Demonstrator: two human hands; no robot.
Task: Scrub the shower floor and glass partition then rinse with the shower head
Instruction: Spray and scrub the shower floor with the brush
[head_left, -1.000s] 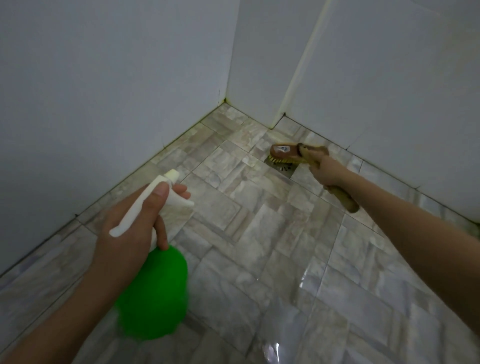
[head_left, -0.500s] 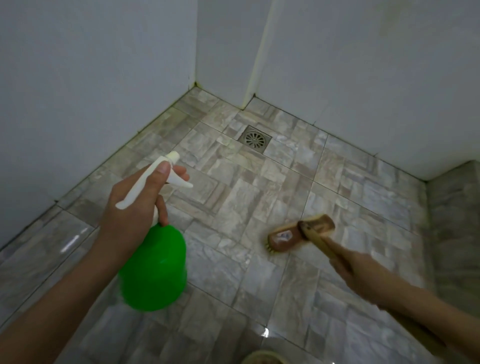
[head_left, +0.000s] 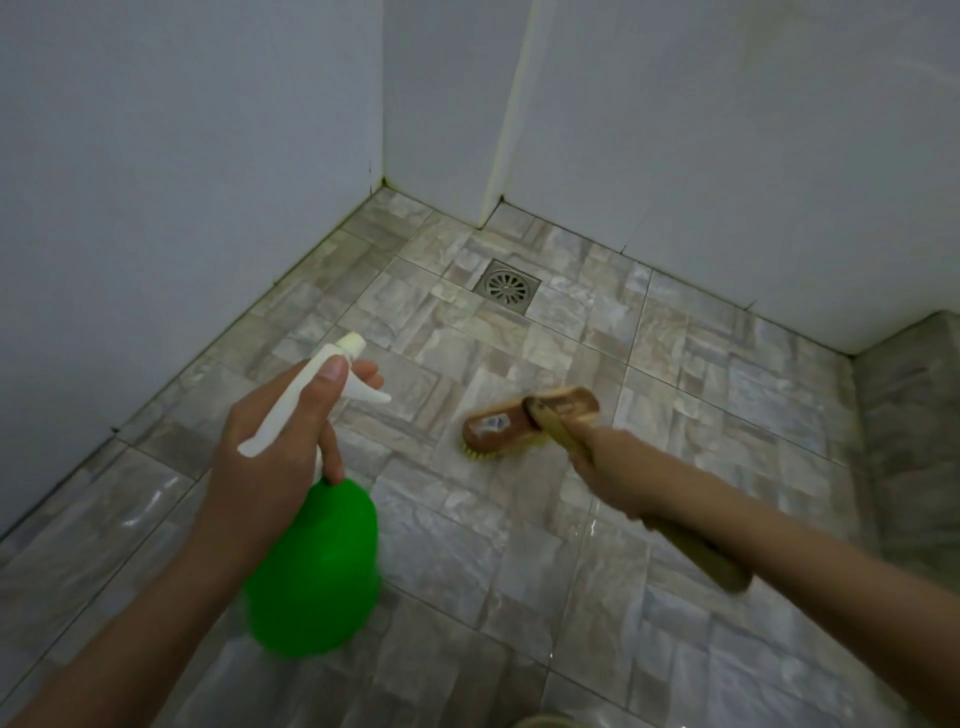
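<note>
The wooden long-handled scrub brush (head_left: 530, 422) is grasped by the right hand (head_left: 605, 470), bristles pressed on the grey tiled shower floor (head_left: 727, 395); its handle runs near-right. The green spray bottle (head_left: 317, 566) is gripped by the left hand (head_left: 270, 457).

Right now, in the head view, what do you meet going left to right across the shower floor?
Left hand → green spray bottle → brush head → right hand → raised tiled step at the right edge.
</note>
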